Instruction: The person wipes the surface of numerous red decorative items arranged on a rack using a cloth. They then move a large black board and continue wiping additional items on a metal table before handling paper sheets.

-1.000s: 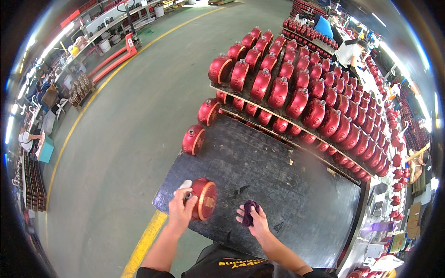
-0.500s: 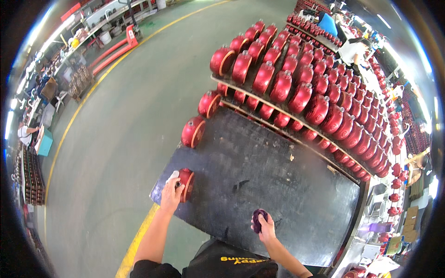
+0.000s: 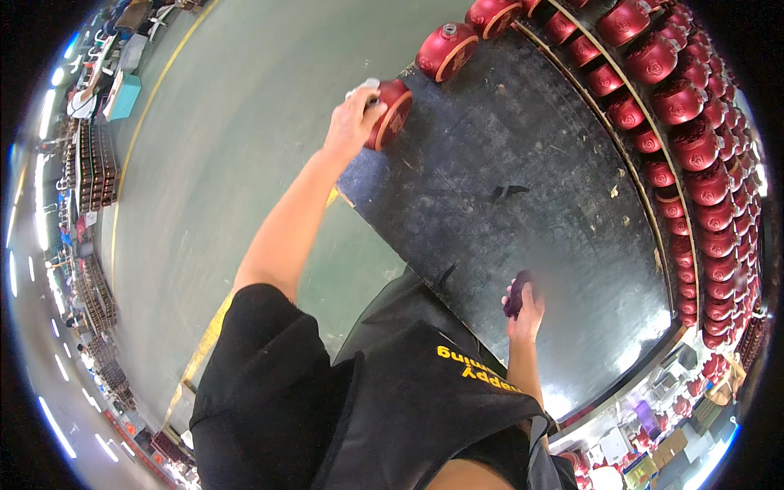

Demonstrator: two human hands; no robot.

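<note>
left hand [image 3: 349, 124] fingers grip red part [image 3: 390, 113], now reached farther | right hand [image 3: 524, 309] fingers hold dark pad [image 3: 516, 292]

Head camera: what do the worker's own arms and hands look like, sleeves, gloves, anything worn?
Both hands are bare, no gloves: left hand, right hand. Forearms are uncovered. A short black sleeve covers the left upper arm, part of a black shirt with yellow lettering. No watch or wristband shows.

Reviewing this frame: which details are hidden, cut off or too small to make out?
Head view:
- Left hand covers the near side of the red drum; its grip there is hidden.
- The dark purple object in the right hand is too small to identify.
- The rows of red drums bend into the fisheye rim, so the count is lost.
- The person's black shirt hides the floor below.
</note>
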